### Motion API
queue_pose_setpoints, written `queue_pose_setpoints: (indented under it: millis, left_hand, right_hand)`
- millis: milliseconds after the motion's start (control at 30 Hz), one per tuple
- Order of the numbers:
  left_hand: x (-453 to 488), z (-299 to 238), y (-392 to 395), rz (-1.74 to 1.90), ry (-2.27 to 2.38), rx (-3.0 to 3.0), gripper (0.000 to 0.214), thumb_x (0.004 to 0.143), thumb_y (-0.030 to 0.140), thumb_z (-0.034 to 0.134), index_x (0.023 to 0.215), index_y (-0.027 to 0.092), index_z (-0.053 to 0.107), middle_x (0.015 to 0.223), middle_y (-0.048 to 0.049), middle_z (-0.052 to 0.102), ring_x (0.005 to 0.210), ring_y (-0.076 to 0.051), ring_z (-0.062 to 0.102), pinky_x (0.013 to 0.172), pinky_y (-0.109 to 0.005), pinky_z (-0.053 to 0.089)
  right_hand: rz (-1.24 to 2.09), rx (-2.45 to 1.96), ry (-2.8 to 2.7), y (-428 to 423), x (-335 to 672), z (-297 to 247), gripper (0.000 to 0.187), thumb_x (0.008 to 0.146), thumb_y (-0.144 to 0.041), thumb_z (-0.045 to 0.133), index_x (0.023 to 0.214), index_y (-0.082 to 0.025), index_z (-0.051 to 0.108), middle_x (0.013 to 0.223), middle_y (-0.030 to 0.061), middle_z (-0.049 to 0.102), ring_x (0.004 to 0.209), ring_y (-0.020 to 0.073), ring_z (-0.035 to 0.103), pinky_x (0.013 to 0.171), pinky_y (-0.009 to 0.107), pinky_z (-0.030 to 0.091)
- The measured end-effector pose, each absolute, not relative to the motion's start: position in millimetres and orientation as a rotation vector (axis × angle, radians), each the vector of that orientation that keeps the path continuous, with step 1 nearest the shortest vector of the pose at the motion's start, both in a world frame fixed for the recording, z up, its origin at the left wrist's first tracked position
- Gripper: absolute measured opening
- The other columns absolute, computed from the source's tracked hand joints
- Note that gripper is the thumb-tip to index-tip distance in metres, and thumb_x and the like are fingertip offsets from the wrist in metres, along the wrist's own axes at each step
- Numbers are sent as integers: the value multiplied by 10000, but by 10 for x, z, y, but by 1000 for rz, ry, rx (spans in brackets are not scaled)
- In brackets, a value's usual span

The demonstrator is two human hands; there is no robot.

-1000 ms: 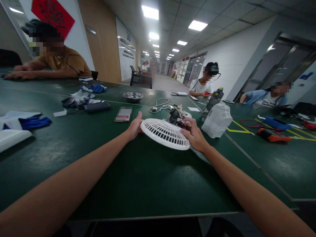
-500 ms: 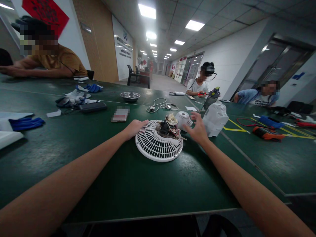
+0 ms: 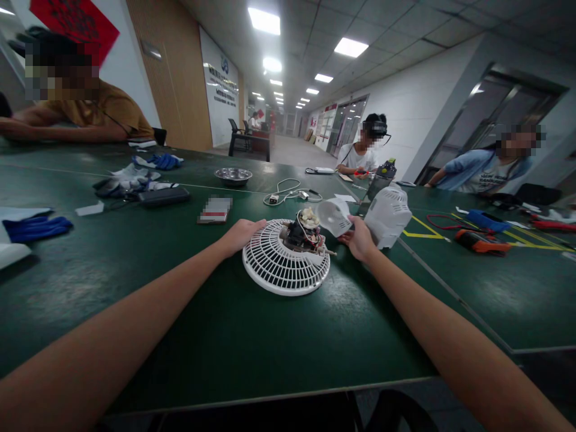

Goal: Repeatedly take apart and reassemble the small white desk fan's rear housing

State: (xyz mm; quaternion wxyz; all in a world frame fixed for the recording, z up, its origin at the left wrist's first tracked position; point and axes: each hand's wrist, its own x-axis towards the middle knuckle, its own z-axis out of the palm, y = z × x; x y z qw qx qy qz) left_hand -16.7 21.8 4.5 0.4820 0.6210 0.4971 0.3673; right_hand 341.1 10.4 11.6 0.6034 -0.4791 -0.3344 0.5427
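Ceiling lights (image 3: 264,21) glow above a long greyish floor (image 3: 292,153).

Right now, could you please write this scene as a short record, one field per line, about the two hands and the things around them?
Left hand: touching the rim of the round white plastic fan grille
Right hand: holding the small, hollow white plastic cover
On grille: dark motor assembly with wires
Beside right hand: large white plastic housing
Farther back: shiny round metal bowl
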Motion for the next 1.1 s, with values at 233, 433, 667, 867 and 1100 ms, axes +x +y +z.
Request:
queue_pose_setpoints:
  millis: [233,433,667,867,1100]
  left_hand:
    - [-177,29,225,882,1196,1521,548,782,691,684,758,148,751,721,-86,758,657,-227,680,678,-350,497]
    - [-182,22,238,871,1185,1528,528,806,676,667,755,157,747,706,-70,750,655,-219,674,675,-340,491]
    - [-168,60,196,875,1220,1539,547,785,694,672,745,153,746,695,-69,747,642,-215,667,669,-336,487]
    - [-137,104,157,902,1229,1508,527,782,664,689,737,142,747,683,-68,747,630,-211,660,650,-332,475]
    - [-159,64,199,883,1225,1518,533,786,675,678,757,148,754,700,-69,754,636,-212,673,660,-333,487]
  right_hand:
    - [1365,-1096,-624,15,3322,219,263,935,-489,407,1025,-279,537,816,52,684,755,214,693,570,286,564]
    - [1384,-1085,-586,-1,3293,224,265,936,-496,421,1026,-284,551,814,55,677,748,212,684,561,276,560]
    - [1395,-1085,-587,-2,3293,222,269,938,-498,430,1040,-283,557,815,46,675,740,212,678,559,292,564]
    - [1387,-1093,-608,18,3311,197,295,943,-511,413,1043,-276,559,845,56,685,754,211,686,575,299,570]
    - [1393,-1089,-626,15,3309,192,307,938,-528,423,1058,-279,558,822,49,686,750,221,683,579,316,570]
